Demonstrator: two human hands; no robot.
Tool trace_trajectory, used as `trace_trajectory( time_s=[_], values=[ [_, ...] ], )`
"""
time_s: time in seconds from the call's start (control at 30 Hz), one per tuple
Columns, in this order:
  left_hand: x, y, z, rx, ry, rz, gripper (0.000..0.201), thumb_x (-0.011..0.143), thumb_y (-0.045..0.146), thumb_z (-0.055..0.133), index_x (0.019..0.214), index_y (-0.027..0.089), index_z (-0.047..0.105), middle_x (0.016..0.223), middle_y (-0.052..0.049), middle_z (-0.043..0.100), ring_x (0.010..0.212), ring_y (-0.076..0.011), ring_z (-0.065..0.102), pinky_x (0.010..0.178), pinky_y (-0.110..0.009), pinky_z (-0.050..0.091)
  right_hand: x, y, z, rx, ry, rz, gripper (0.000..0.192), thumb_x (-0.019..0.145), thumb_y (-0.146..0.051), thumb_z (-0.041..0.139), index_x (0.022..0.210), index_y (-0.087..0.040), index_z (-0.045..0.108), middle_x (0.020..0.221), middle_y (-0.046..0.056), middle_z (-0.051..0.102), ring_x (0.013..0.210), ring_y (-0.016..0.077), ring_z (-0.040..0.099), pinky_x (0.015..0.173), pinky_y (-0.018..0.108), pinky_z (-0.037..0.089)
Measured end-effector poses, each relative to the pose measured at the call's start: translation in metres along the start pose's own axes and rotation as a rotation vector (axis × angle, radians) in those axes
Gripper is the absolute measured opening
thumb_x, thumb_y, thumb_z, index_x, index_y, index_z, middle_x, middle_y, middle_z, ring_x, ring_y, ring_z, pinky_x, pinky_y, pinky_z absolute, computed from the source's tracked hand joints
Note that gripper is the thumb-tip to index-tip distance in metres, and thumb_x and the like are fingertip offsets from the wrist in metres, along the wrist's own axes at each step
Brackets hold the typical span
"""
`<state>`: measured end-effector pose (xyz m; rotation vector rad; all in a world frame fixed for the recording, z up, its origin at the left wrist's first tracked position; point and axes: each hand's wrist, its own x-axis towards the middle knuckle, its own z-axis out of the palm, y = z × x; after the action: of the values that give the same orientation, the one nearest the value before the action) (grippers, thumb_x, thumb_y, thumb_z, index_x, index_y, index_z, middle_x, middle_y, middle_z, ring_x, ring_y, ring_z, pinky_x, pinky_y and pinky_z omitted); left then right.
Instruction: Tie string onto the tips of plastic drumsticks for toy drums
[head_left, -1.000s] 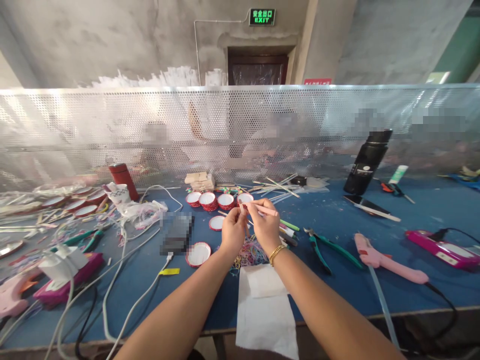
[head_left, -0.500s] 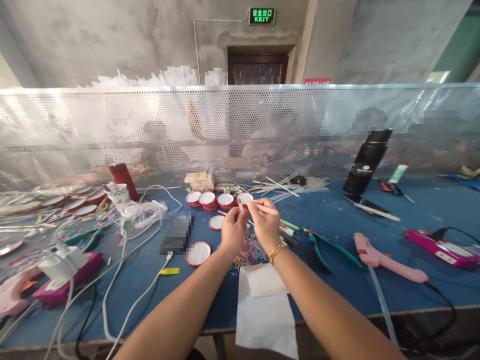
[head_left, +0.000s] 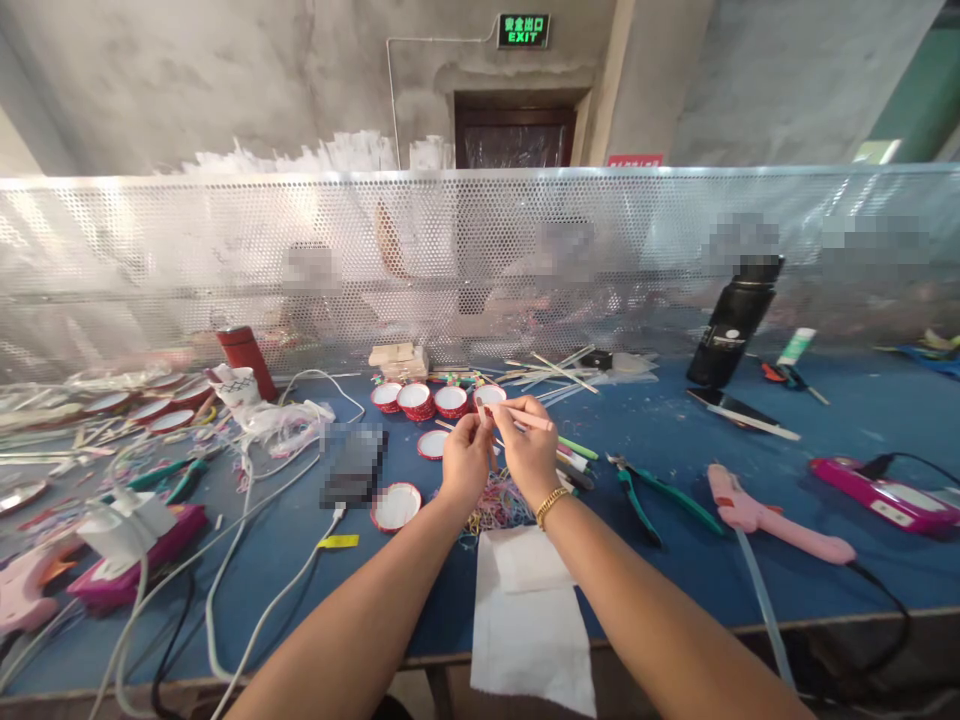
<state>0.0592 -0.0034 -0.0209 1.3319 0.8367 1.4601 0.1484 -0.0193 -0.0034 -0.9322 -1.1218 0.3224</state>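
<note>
A thin pink stick (head_left: 529,419) is held above the blue desk (head_left: 750,590), pinched at its near end by the fingertips of both the left hand (head_left: 465,465) and right hand (head_left: 531,455). Coloured rubber bands (head_left: 499,503) lie just beneath, green pliers (head_left: 652,493) nearby to the right.

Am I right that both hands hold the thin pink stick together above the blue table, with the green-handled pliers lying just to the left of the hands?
Not quite: the green-handled pliers lie to the right of the hands, as the head view shows. The rest stands: the left hand and right hand hold the thin pink stick together above the blue table.
</note>
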Motion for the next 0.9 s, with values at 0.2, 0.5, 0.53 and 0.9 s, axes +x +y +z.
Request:
trace_trajectory(
  time_s=[0.2,0.5,0.53,0.9],
  values=[
    [0.002,-0.0011,-0.0012,0.003,0.013,0.008,0.047,0.082,0.063,0.069,0.072,0.02,0.053,0.052,0.006,0.047,0.041,-0.0088,0.041,0.043,-0.023,0.029,0.0005,-0.0001,0.0003,-0.01,0.0,0.003,0.02,0.086,-0.038,0.069,0.074,-0.021,0.064,0.074,0.001,0.068,0.074,0.0197,0.066,0.071,0.031,0.05],
    [0.0002,0.0019,-0.0013,0.011,0.007,0.01,0.048,0.082,0.065,0.068,0.073,0.02,0.054,0.052,0.006,0.047,0.041,-0.009,0.041,0.044,-0.023,0.029,0.0007,0.0009,0.0003,-0.013,-0.001,0.002,0.021,0.086,-0.039,0.068,0.075,-0.022,0.064,0.075,0.002,0.069,0.075,0.02,0.065,0.072,0.031,0.051],
    [-0.0001,0.0024,-0.001,0.016,0.006,0.007,0.048,0.082,0.065,0.069,0.073,0.02,0.054,0.051,0.006,0.047,0.041,-0.0092,0.042,0.043,-0.023,0.029,0.0008,0.0008,0.0002,-0.015,0.009,0.004,0.021,0.086,-0.039,0.068,0.075,-0.022,0.064,0.075,0.002,0.069,0.075,0.0201,0.066,0.071,0.031,0.051],
    [-0.003,0.0085,-0.0014,-0.002,0.024,-0.014,0.051,0.079,0.068,0.07,0.072,0.021,0.052,0.052,0.007,0.044,0.044,-0.0082,0.038,0.044,-0.022,0.027,0.0006,0.004,0.0014,0.005,0.03,0.033,0.025,0.087,-0.046,0.068,0.081,-0.023,0.063,0.078,0.002,0.07,0.075,0.0217,0.068,0.07,0.033,0.052]
  ],
)
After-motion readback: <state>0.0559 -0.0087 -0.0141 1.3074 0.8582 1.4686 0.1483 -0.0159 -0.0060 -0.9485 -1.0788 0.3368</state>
